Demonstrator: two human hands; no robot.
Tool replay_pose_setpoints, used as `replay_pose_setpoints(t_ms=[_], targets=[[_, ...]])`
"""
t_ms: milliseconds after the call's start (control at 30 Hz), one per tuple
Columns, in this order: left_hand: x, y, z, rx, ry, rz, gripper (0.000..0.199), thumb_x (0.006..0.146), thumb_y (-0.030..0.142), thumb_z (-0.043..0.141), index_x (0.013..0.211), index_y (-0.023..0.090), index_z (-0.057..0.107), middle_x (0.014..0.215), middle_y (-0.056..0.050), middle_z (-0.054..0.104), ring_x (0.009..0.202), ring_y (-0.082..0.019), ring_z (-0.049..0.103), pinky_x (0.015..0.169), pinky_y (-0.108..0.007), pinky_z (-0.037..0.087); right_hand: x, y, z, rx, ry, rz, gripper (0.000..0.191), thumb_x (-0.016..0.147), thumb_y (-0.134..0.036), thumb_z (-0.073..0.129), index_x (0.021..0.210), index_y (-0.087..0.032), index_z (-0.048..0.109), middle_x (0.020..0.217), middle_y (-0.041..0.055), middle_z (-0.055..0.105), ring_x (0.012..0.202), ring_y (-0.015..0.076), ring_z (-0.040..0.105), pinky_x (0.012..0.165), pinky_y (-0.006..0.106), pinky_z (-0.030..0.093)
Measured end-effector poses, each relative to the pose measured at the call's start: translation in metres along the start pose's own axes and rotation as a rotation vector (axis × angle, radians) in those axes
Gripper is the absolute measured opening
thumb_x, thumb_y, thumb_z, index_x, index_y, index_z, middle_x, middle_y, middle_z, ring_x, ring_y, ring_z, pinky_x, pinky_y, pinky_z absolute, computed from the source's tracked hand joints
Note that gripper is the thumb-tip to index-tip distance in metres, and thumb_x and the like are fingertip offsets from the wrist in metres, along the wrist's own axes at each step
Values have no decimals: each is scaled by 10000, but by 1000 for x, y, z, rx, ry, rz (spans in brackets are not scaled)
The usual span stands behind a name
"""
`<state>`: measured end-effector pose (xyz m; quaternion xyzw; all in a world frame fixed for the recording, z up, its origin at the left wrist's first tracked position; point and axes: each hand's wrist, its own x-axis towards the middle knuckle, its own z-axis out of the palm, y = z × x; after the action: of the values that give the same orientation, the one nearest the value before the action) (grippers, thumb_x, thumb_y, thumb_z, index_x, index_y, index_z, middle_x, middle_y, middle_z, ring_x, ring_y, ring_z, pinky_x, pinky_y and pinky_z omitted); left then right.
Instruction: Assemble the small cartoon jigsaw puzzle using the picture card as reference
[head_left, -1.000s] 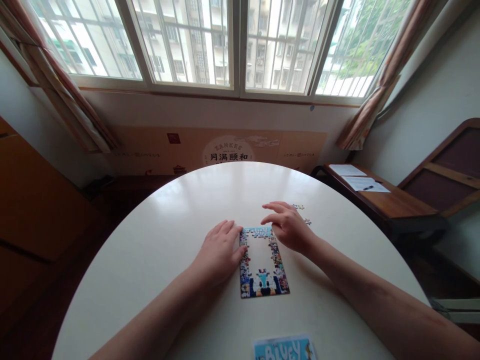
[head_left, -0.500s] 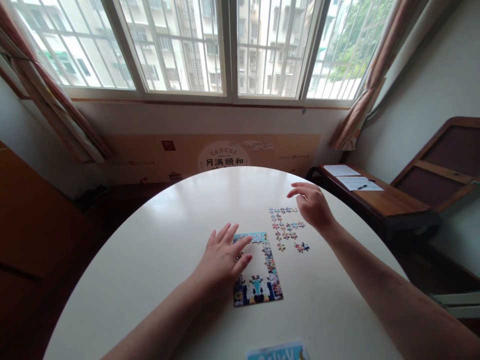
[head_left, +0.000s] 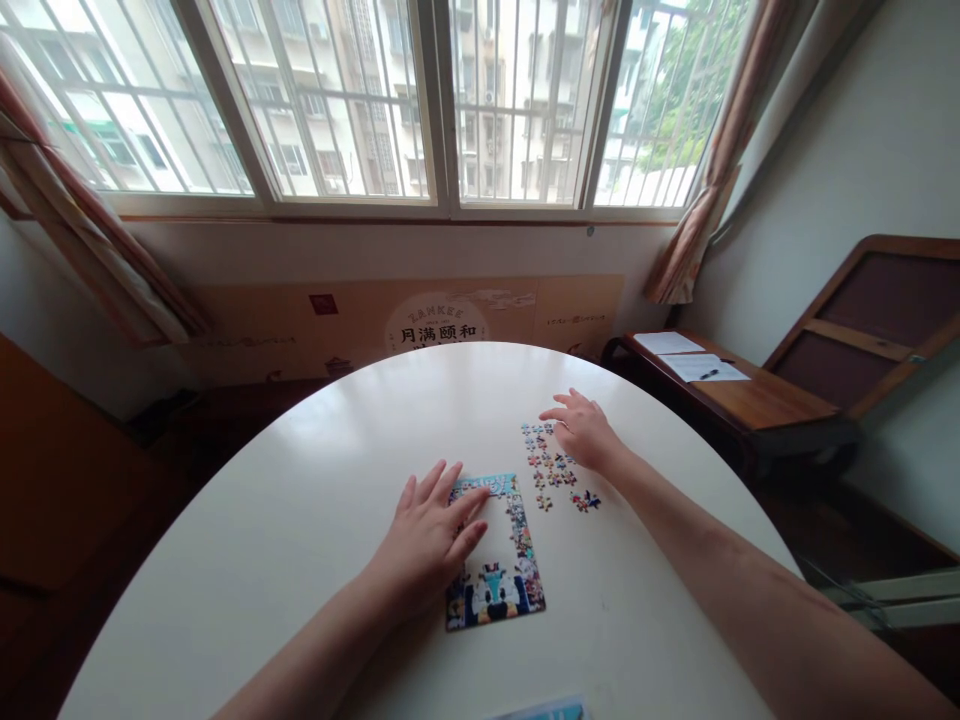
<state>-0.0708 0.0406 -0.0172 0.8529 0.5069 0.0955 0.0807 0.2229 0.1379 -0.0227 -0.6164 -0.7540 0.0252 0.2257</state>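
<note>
A partly assembled jigsaw puzzle (head_left: 496, 597) lies on the white round table, with a filled border, a cartoon face at its near end and a bare middle. My left hand (head_left: 429, 528) rests over its left side, fingers spread, covering part of that edge. To the right of the puzzle, loose jigsaw pieces (head_left: 545, 467) are set out in rough rows. Over the far right of these rows is my right hand (head_left: 586, 432), fingers stretched and slightly curled, with no piece visible in them. It hides some pieces beneath. A small joined cluster (head_left: 585, 501) sits nearest me.
The round table (head_left: 247, 570) has a curved far edge. A blue printed item (head_left: 551, 711) is cut off at the bottom. To the right, papers (head_left: 703, 367) and a pen lie on a wooden bench (head_left: 780, 395). Beyond the table are a printed cardboard panel (head_left: 510, 320) and barred windows.
My right hand has moved lower and nearer the loose pieces, its fingers now more extended. My left hand stays on the puzzle. The whole view has shifted slightly.
</note>
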Motion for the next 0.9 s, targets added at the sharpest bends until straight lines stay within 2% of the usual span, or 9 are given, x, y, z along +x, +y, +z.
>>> replay_pose_setpoints(t_ms=[167, 233, 333, 433, 500, 700, 900], targets=[[0, -3, 6, -26, 48, 30, 454, 997, 547, 434, 1382, 384, 609, 1604, -68, 406, 1505, -375, 285, 1172, -688, 210, 1, 0, -4, -24, 0, 9, 388, 900, -182, 491, 1161, -269, 764, 1474, 92, 556, 1472, 360, 340, 1147, 640, 284], [-1, -4, 6, -53, 81, 35, 482, 996, 559, 429, 1410, 363, 579, 1612, -78, 389, 1499, -369, 297, 1173, -683, 221, 3, -2, -9, -44, 9, 9, 359, 907, -203, 509, 1145, -263, 771, 1456, 88, 575, 1453, 341, 376, 1150, 595, 311], [-2, -8, 1, -138, 207, -25, 527, 1028, 545, 342, 1451, 288, 524, 1606, -110, 388, 1492, -324, 319, 1190, -631, 247, 11, -8, -14, -59, -24, -12, 333, 911, -208, 518, 1106, -259, 783, 1339, 66, 669, 1326, 269, 530, 1124, 466, 384], [-2, -14, -5, -227, 357, -116, 563, 1047, 527, 258, 1426, 214, 531, 1578, -141, 416, 1486, -295, 328, 1196, -581, 277, 23, -14, -17, -72, -111, -36, 303, 897, -211, 543, 1055, -262, 797, 1168, 39, 759, 1167, 235, 638, 1062, 389, 435], [-1, -18, -7, -262, 412, -145, 568, 1044, 526, 256, 1403, 196, 548, 1563, -147, 432, 1480, -294, 336, 1194, -570, 292, 32, -17, -17, -93, -183, -35, 259, 866, -225, 595, 1004, -268, 809, 1079, 33, 786, 1103, 241, 669, 1013, 366, 459], [-1, -23, -8, -284, 457, -147, 522, 1038, 495, 291, 1364, 209, 582, 1527, -124, 482, 1452, -288, 386, 1186, -553, 327, 57, -18, -19, -155, -397, -34, 178, 732, -252, 733, 877, -296, 826, 922, 3, 803, 923, 224, 711, 807, 277, 505], [-1, -20, -9, -285, 475, -165, 506, 1036, 460, 315, 1368, 182, 576, 1531, -154, 466, 1450, -305, 382, 1183, -559, 324, 68, -19, -19, -211, -527, -27, 150, 735, -226, 745, 861, -256, 822, 870, 9, 787, 876, 216, 716, 772, 271, 514]])
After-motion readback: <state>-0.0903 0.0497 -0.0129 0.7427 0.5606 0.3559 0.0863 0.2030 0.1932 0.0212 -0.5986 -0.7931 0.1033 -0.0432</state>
